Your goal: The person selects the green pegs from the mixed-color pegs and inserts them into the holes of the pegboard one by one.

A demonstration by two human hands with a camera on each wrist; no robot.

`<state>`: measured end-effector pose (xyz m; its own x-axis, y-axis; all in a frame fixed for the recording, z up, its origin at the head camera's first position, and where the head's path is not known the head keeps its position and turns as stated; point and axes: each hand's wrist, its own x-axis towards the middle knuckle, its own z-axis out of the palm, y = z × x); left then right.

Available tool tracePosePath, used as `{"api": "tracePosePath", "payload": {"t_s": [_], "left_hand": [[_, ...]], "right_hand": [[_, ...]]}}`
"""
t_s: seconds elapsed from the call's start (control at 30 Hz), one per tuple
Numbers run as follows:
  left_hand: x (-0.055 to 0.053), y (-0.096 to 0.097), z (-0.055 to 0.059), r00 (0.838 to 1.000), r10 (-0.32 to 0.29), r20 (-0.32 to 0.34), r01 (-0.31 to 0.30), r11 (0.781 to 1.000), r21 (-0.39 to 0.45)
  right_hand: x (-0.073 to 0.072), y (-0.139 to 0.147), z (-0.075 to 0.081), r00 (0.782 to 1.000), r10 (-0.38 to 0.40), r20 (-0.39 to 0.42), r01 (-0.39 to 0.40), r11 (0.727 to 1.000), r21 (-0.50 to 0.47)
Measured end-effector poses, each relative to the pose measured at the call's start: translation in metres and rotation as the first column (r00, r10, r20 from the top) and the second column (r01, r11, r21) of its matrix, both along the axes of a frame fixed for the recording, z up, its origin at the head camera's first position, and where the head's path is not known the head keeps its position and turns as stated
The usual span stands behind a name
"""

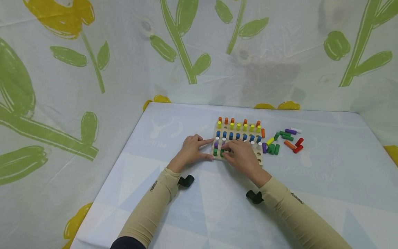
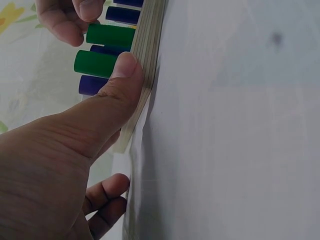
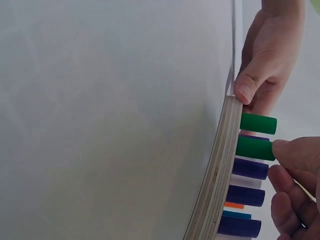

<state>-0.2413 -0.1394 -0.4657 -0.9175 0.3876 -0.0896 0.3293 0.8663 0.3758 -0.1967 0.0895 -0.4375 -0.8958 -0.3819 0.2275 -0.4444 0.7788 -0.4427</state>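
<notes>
A wooden pegboard [image 1: 237,130] lies on the table, bearing rows of coloured pegs. My left hand [image 1: 193,148] is at its left side, thumb and index finger spread wide. In the left wrist view the thumb [image 2: 125,65] rests on the board's near edge, beside a green peg [image 2: 95,63]. My right hand [image 1: 240,155] reaches over the near rows. Its thumb and a fingertip meet at the top of the second green peg [image 3: 255,149], which stands in the board beside the first. The far side of that pinch is partly hidden. Purple pegs [image 3: 250,169] stand just behind.
Loose pegs lie right of the board: green pegs [image 1: 276,149], a yellow peg [image 1: 269,141], red pegs [image 1: 297,149], an orange peg [image 1: 289,145], a purple peg [image 1: 290,131] and a white peg [image 1: 296,130]. A pale patterned cloth [image 1: 186,221] covers the table.
</notes>
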Motion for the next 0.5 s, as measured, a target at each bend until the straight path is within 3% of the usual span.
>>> {"api": "tracePosePath", "payload": {"t_s": [0.5], "left_hand": [[0.0002,0.0012,0.0019,1.000,-0.003,0.002,0.003,1.000,-0.016]], "right_hand": [[0.0036,0.0083,0.0004,1.000,-0.017,-0.016,0.017,1.000,0.000]]}}
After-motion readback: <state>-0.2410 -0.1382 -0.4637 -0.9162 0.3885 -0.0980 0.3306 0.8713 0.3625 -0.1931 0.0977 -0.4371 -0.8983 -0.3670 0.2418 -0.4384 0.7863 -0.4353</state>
